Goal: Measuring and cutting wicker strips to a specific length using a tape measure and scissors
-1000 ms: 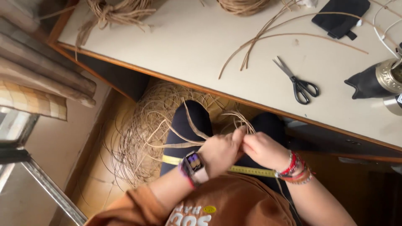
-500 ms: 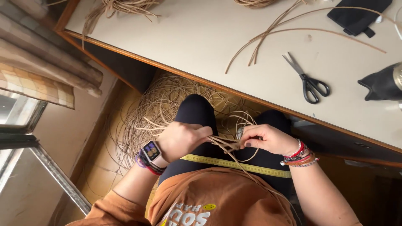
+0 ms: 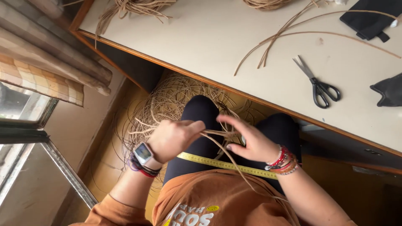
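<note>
I sit with my knees under a pale table (image 3: 209,37). My left hand (image 3: 173,138), with a watch and bands on its wrist, is closed around a bunch of thin tan rattan strands (image 3: 217,134) over my lap. My right hand (image 3: 251,140), wearing beaded bracelets, touches the same strands with its fingers spread. The strands trail down across my orange shirt. A yellow measuring tape (image 3: 222,164) lies across my thighs under both hands.
A big tangled coil of rattan (image 3: 167,100) lies on the floor by my knees. On the table are black-handled scissors (image 3: 319,86), loose long strands (image 3: 284,33), rattan bundles (image 3: 125,10), and black cloth items (image 3: 370,19). A curtain (image 3: 42,67) and window are at left.
My hands have moved apart and back over my lap. The left hand shifted left and then right with the strands, and the right hand's fingers have opened out.
</note>
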